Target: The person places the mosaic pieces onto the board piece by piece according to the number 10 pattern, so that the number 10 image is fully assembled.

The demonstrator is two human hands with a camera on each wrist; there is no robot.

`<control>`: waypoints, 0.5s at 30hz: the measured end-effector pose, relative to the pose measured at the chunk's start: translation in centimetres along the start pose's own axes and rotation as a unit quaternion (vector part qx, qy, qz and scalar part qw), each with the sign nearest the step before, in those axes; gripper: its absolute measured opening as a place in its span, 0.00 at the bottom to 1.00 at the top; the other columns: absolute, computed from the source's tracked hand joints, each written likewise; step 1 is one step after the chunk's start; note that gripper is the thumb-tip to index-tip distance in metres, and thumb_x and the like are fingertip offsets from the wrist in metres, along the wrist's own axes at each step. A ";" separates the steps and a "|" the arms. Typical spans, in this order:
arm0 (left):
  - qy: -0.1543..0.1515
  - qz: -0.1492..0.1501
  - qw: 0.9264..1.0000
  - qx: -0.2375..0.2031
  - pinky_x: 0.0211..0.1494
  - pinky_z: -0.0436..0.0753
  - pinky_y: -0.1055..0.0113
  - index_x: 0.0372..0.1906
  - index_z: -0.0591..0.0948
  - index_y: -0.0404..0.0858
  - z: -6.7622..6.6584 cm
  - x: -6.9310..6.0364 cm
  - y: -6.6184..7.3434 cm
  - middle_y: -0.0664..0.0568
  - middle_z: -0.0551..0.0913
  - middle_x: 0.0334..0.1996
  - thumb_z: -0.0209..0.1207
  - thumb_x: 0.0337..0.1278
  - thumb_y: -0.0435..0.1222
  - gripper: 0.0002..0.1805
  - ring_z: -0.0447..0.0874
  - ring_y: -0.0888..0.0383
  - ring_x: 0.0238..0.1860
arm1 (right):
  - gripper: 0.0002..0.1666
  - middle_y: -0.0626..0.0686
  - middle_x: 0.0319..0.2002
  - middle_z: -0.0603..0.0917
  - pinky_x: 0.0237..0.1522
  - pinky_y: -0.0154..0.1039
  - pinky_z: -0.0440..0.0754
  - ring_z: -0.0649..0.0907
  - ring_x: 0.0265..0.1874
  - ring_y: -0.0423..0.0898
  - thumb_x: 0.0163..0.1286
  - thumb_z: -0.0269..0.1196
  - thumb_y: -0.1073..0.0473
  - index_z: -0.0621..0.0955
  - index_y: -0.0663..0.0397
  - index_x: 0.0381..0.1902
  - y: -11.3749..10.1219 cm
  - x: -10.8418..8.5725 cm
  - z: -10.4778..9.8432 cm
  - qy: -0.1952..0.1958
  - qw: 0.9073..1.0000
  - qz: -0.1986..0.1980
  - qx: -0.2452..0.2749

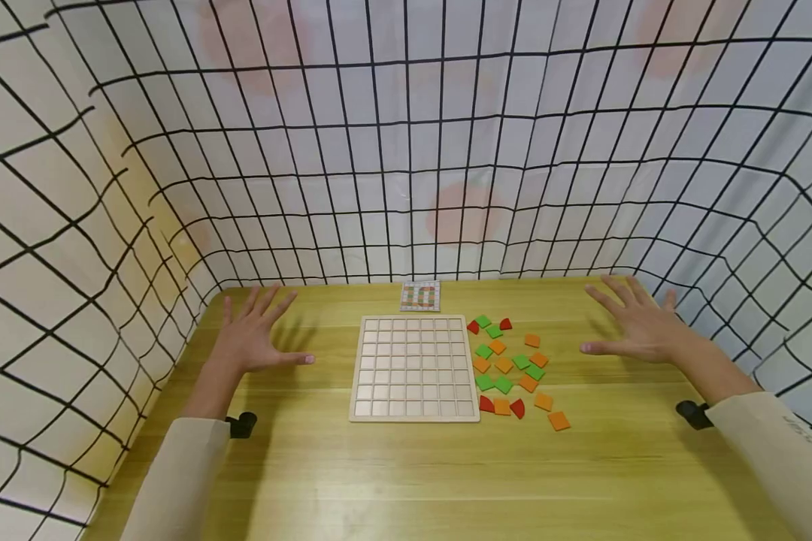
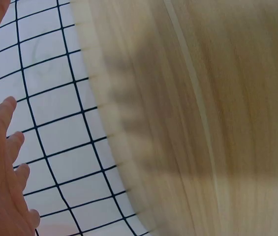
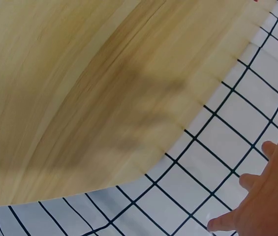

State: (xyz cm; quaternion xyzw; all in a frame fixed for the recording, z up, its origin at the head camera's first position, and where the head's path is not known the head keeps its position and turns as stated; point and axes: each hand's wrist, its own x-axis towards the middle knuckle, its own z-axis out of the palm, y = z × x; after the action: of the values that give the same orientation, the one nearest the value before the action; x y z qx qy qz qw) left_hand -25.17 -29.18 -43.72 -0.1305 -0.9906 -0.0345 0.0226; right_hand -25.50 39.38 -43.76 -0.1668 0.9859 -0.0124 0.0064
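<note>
My left hand (image 1: pixel 249 342), fingers spread and holding nothing, hovers over the table left of a wooden grid board (image 1: pixel 414 368). On the opposite side my right hand (image 1: pixel 643 328) is spread too, empty, to the right of the loose pieces. Flat green (image 1: pixel 485 382), orange (image 1: pixel 559 421) and red (image 1: pixel 517 408) pieces lie scattered along the board's right side. The board's squares hold no coloured pieces. Behind the board lies a small patterned card (image 1: pixel 420 296). The left wrist view shows the left hand (image 2: pixel 1 182) at its edge; the right wrist view shows the right hand (image 3: pixel 269 191).
The wooden table (image 1: pixel 379 481) extends in front of the board. A white curtain with a black grid (image 1: pixel 406 150) stands around its back and sides. Both forearms wear light sleeves, with a dark wrist device (image 1: pixel 242 425) by the left cuff and another (image 1: pixel 694 414) by the right.
</note>
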 end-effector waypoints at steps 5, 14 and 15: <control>0.000 0.003 1.000 -0.011 0.77 0.24 0.28 0.85 0.46 0.57 0.3 -0.2 0.0 0.47 0.38 0.85 0.59 0.37 0.82 0.70 0.32 0.39 0.85 | 0.68 0.58 0.85 0.39 0.58 0.91 0.27 0.43 0.80 0.74 0.60 0.62 0.20 0.46 0.39 0.85 -0.2 0.0 0.0 0.002 1.000 0.000 -0.004; 0.006 0.012 1.000 -0.022 0.77 0.41 0.24 0.84 0.53 0.54 1.1 -0.7 -0.2 0.43 0.50 0.84 0.61 0.37 0.80 0.68 0.49 0.33 0.81 | 0.63 0.63 0.83 0.50 0.63 0.90 0.37 0.53 0.78 0.74 0.61 0.64 0.22 0.52 0.40 0.84 -1.0 0.2 1.0 0.004 0.999 0.003 0.044; 0.006 0.014 1.000 -0.023 0.77 0.44 0.24 0.84 0.53 0.54 1.3 -0.7 -0.2 0.43 0.51 0.84 0.61 0.37 0.80 0.68 0.51 0.33 0.81 | 0.62 0.64 0.82 0.51 0.64 0.89 0.41 0.54 0.77 0.75 0.63 0.64 0.24 0.53 0.41 0.84 -1.0 0.3 1.2 0.004 0.999 0.002 0.054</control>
State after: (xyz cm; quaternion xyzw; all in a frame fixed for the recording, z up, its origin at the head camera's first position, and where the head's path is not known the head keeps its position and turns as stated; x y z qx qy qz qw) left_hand -24.55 -29.44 -45.07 -0.1444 -0.9875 -0.0578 0.0256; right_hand -25.41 38.27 -44.96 -0.1641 0.9841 -0.0662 0.0112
